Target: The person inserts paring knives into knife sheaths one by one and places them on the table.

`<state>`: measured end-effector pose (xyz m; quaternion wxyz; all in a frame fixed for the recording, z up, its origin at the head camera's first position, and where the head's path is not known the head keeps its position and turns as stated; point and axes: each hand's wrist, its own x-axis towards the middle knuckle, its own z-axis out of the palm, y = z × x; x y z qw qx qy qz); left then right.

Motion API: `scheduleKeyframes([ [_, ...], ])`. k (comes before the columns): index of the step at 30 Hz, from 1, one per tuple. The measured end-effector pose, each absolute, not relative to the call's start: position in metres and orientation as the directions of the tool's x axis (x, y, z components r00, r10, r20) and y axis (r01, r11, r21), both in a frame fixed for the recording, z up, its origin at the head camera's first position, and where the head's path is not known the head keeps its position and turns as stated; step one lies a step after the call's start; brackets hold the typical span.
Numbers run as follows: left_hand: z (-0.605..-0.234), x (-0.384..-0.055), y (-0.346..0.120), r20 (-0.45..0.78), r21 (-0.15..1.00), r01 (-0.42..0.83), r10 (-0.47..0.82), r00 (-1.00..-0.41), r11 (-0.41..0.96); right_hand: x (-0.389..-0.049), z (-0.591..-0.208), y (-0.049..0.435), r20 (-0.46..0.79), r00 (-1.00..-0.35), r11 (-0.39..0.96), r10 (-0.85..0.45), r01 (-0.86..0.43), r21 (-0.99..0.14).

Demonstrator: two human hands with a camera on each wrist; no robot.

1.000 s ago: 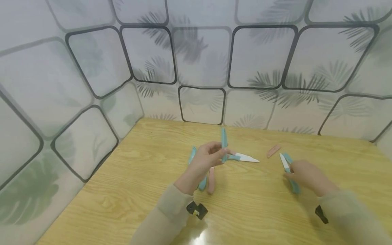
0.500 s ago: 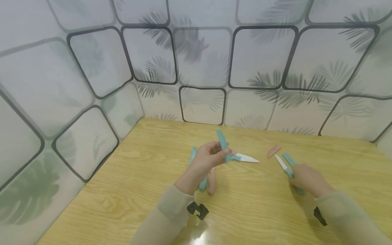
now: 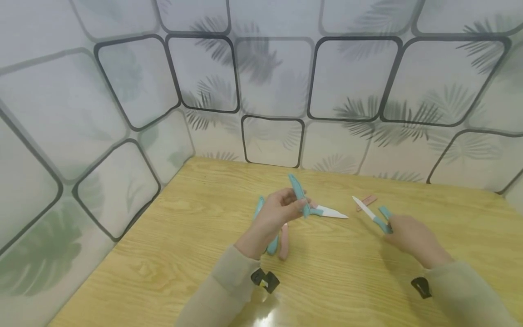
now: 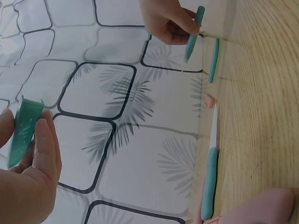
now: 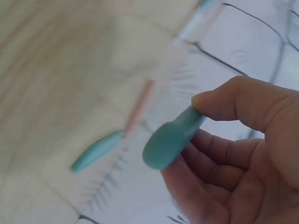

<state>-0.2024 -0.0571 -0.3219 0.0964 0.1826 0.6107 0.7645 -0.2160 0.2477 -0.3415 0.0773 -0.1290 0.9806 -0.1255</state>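
Observation:
My left hand (image 3: 273, 213) pinches a teal knife sheath (image 3: 298, 188) between thumb and fingers, raised above the table and tilted; its open end shows in the left wrist view. My right hand (image 3: 412, 236) grips the teal handle of a small knife (image 3: 366, 210), whose white blade points away to the left. In the right wrist view, thumb and fingers pinch that knife's rounded handle (image 5: 170, 142). A flat teal sheath (image 5: 98, 150) lies on the table beyond this hand, close to a pink sheath (image 5: 139, 106).
Another white-bladed knife (image 3: 333, 212) with a teal handle lies beyond the left hand. Under the left forearm rest a pink handle (image 3: 283, 245) and a teal handle (image 3: 272, 245), partly hidden. A patterned wall borders the wooden table (image 3: 184, 218) at back and left.
The knife in my right hand has lifted and swung left, its blade now overlapping the pink sheath. The left hand's sheath has tipped to the left and then stayed nearly still.

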Motion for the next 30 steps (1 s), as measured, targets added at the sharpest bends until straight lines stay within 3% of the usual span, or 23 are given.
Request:
scheduleKeyframes([
  [10, -0.323, -0.204, -0.055, 0.134, 0.950, 0.053, 0.250, -0.959, -0.307, -0.204, -0.317, 0.216, 0.048, -0.963, 0.893, -0.265, -0.263, -0.365],
  [16, -0.322, -0.206, -0.056, 0.043, 0.948, 0.025, 0.048, -0.998, -0.317, -0.189, -0.304, 0.192, 0.174, -0.944, 0.866, -0.282, -0.328, -0.378],
  [19, -0.320, -0.208, -0.056, 0.022, 0.918, 0.021, -0.001, -1.000, -0.397, -0.182, -0.300, 0.183, 0.237, -0.927, 0.850, -0.290, -0.363, -0.382],
  [30, -0.313, -0.207, -0.059, -0.010, 0.811, 0.011, -0.032, -0.999, -0.585, -0.163, -0.298, 0.163, 0.478, -0.777, 0.686, -0.410, -0.608, -0.400],
])
